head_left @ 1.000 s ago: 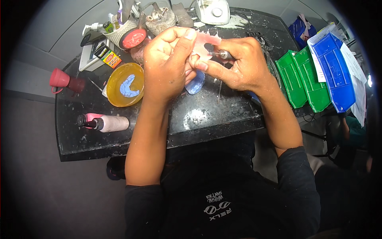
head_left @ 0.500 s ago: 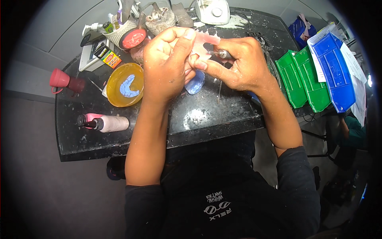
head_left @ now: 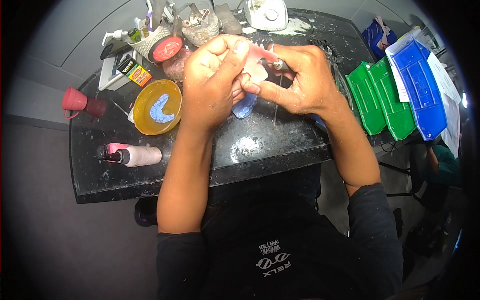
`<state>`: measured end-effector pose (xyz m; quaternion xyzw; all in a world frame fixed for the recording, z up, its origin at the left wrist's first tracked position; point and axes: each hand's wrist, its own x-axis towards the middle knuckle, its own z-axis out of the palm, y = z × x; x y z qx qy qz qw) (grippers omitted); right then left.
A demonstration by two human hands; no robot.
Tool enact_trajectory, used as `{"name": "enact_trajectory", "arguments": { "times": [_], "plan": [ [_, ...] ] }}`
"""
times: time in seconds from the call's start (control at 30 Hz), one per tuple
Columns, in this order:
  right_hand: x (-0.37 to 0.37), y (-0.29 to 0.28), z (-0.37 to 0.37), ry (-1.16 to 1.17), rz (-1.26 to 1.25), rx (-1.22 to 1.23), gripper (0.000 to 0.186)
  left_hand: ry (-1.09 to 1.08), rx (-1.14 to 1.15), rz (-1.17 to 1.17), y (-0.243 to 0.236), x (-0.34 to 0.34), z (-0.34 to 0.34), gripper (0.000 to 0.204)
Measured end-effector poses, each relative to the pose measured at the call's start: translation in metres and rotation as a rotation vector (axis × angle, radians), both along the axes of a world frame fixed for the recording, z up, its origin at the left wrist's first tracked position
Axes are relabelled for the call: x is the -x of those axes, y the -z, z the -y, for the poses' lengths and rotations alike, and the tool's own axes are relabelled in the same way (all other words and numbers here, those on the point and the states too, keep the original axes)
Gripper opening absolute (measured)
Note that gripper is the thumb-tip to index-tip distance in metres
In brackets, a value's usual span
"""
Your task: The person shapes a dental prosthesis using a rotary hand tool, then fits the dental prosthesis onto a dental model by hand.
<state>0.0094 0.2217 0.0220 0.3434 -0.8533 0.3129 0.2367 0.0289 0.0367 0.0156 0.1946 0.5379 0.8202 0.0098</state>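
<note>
A pink acrylic denture (head_left: 257, 66) with a jagged, pale upper edge is held up above the far middle of the table. My left hand (head_left: 212, 75) pinches its left side between thumb and curled fingers. In my right hand (head_left: 312, 80) is a rotary handpiece (head_left: 281, 65), its metal tip against or very near the denture's inner face. The right thumb reaches across to the denture's lower edge, beside the left fingertips. Below the hands, a blue moulded piece (head_left: 244, 107) lies on the table, partly covered by the left fingers.
On the left, a yellow bowl (head_left: 141, 120) holds a blue horseshoe-shaped mould (head_left: 161, 110). Nearer lie two bottles (head_left: 142, 156); a pink cup (head_left: 75, 99) stands at the edge. Green trays (head_left: 367, 102) and a blue tray (head_left: 420, 90) line the right. A white machine (head_left: 266, 16) stands behind.
The denture has turned slightly between my hands, showing more of its pale lower part. The handpiece tip has shifted a little up and left across it. Both hands keep their grip.
</note>
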Motion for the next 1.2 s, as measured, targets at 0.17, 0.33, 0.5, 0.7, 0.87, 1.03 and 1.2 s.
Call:
{"name": "enact_trajectory", "arguments": {
  "times": [0.17, 0.33, 0.5, 0.7, 0.87, 1.03, 1.2],
  "plan": [
    [0.0018, 0.0032, 0.0011, -0.033, 0.022, 0.049, 0.054, 0.01, -0.008, -0.024, 0.0018, 0.0006, 0.0002, 0.024],
    [0.0011, 0.0038, 0.001, -0.031, 0.01, 0.035, 0.055, -0.002, -0.033, -0.033, 0.0017, 0.0003, -0.0017, 0.024],
    [0.0006, 0.0051, 0.0035, -0.049, 0.036, 0.073, 0.054, -0.05, -0.047, -0.008, -0.0013, -0.002, -0.0023, 0.024],
    [-0.0008, -0.0006, -0.0016, 0.024, -0.087, -0.035, 0.053, -0.056, 0.036, -0.039, -0.0016, 0.0, -0.0032, 0.028],
    [0.0019, 0.0033, -0.0008, 0.049, -0.102, -0.071, 0.056, -0.084, 0.056, -0.039, 0.0001, 0.0008, -0.003, 0.03],
    [-0.0005, 0.0007, -0.0001, 0.101, -0.087, -0.107, 0.059, -0.084, 0.03, -0.007, 0.0007, 0.0018, -0.0025, 0.03],
    [0.0011, 0.0011, -0.0013, 0.102, -0.102, -0.112, 0.06, -0.092, 0.051, -0.008, 0.0036, 0.0026, -0.0022, 0.03]
  ]
}}
